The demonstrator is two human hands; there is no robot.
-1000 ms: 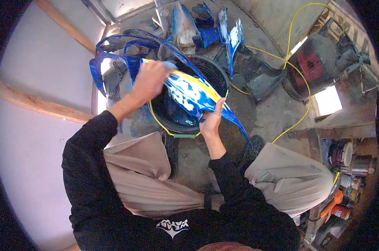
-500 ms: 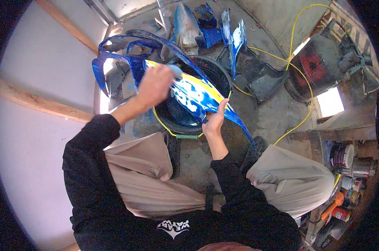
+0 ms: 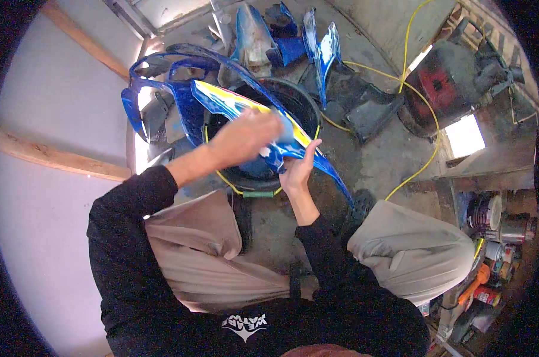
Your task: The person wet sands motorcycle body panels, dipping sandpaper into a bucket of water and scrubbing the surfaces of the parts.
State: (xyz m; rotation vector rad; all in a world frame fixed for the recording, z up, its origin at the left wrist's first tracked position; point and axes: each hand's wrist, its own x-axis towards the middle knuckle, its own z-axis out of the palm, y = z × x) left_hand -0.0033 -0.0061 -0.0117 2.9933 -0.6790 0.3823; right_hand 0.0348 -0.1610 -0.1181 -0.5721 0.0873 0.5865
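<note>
Curled left hand (image 3: 247, 139) has slid a pale-blue pad (image 3: 287, 127) toward four o'clock, rubbing lower on the blue-yellow plastic panel (image 3: 218, 100) right hand (image 3: 298, 175) clasps.

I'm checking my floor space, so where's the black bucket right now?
In the head view, the black bucket sits just above centre, beneath the blue, white and yellow panel, left of the dark red-patched cylinder.

Head-worn fisheye looks down from above at the nearby hands (image 3: 246, 140)
</note>
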